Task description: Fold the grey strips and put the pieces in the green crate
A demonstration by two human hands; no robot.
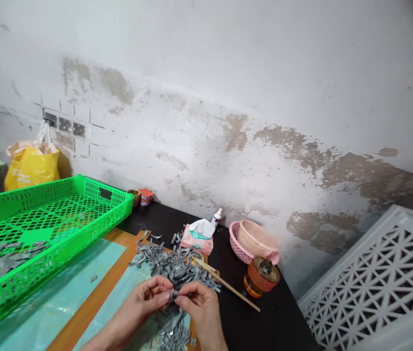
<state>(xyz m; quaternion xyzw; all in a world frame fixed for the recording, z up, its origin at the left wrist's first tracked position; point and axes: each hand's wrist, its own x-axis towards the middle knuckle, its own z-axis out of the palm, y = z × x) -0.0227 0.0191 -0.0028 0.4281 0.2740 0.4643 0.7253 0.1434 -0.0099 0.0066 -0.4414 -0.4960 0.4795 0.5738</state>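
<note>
My left hand (153,296) and my right hand (198,302) meet at the lower middle, fingertips pinched on a small grey strip (174,293) between them. Its exact shape is too small to tell. Just beyond them spreads a heap of grey strips (168,263) on the taped pale-blue sheet. A second pile of small grey pieces (174,334) lies below and between my wrists. The sheet (107,302) has brown tape across it.
A green crate (119,214) holding grey pieces stands left. Behind the heap are a tissue pack (201,239) and white bottle (217,216). To the right are a wooden stick (239,295), pink baskets (239,248), a brown-lidded jar (261,277) and a white lattice crate (378,278).
</note>
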